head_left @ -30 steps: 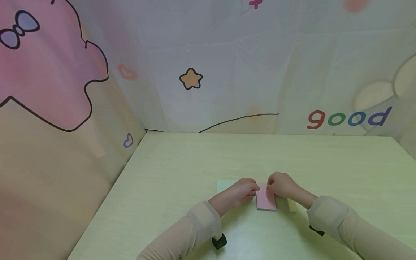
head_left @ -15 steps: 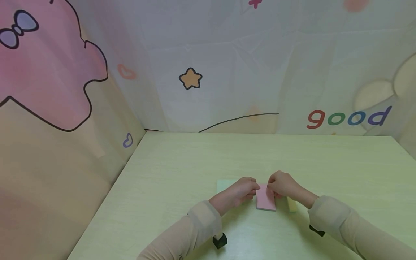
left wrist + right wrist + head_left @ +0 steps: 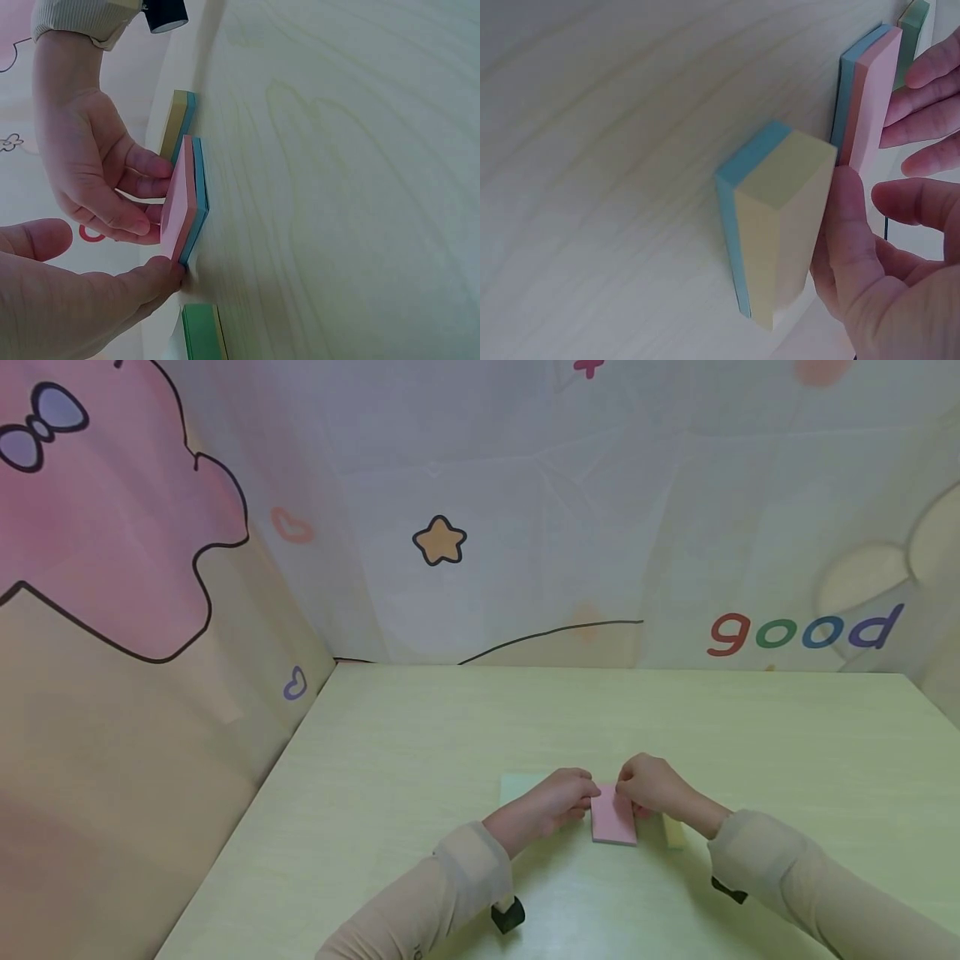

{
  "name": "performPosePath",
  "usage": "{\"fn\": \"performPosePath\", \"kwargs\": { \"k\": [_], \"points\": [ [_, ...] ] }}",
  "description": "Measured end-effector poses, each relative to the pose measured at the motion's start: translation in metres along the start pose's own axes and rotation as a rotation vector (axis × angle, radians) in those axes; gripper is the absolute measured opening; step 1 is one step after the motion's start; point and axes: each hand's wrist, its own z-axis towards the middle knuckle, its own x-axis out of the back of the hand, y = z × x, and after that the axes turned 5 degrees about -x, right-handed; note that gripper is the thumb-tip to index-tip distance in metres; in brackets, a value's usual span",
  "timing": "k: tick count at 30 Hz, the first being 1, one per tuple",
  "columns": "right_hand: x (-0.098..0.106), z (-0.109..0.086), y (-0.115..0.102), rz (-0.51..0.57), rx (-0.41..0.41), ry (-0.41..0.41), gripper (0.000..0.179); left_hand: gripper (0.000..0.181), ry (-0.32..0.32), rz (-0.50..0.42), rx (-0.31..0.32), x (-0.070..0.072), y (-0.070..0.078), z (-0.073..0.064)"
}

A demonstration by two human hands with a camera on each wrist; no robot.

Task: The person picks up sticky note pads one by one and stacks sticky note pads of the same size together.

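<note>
A pink sticky-note pad (image 3: 613, 817) sits on a blue pad (image 3: 199, 217) of similar size, both on the table between the two hands. My left hand (image 3: 551, 802) is at the pink pad's left side, its fingertips touching the edge and its thumb apart in the left wrist view. Opposite, my right hand (image 3: 656, 789) touches the right side with a fingertip, while its other fingers bend loosely near the pad, as the right wrist view shows. Right of the pair stands a yellow pad (image 3: 780, 195) backed with blue; to the left lies a green pad (image 3: 202, 330), partly behind my left hand.
The pale wood-grain table (image 3: 420, 727) runs back to a printed cloth wall (image 3: 525, 527) with cartoon shapes and the word "good". Another patterned cloth (image 3: 112, 760) closes off the left side. A small black device (image 3: 507, 916) hangs below the left sleeve.
</note>
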Motion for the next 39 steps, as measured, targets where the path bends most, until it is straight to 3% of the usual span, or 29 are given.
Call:
{"fn": "performPosePath", "kwargs": {
  "k": [25, 39],
  "points": [
    [0.001, 0.008, -0.001, -0.02, -0.045, -0.002, 0.014, 0.048, 0.021, -0.029, -0.003, -0.003, 0.0, 0.007],
    [0.001, 0.014, 0.001, -0.03, -0.022, 0.021, 0.014, 0.046, 0.059, -0.044, 0.011, -0.004, 0.002, 0.01]
  ]
}}
